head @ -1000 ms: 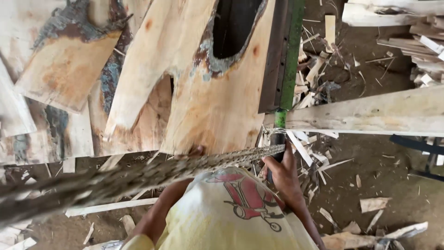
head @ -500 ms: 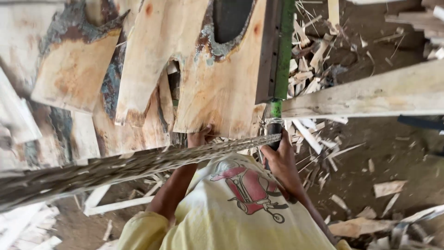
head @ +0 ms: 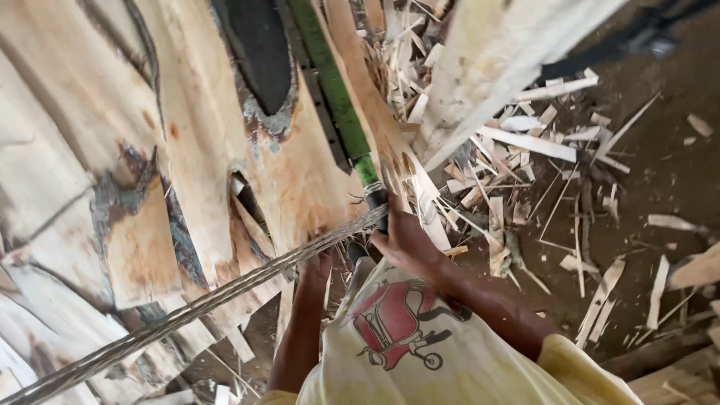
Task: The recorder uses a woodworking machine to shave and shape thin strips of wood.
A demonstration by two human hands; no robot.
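Littered floor (head: 637,172); right hand (head: 405,240) clamps green tool (head: 337,97); left hand's (head: 315,266) grip hidden.

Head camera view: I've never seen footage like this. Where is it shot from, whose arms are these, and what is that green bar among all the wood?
The camera sits on a person's head and looks straight down, so the pale yellow shirt at the bottom is the wearer's own chest. Both bare arms reach forward. The right hand grips the dark handle end of a long green tool that runs up along the wood. The left hand rests against the lower edge of a big rough wooden slab; whether it grips is hard to tell. A twisted grey cable crosses the view slantwise. To the right, wood offcuts and splinters lie scattered on a dirt floor.
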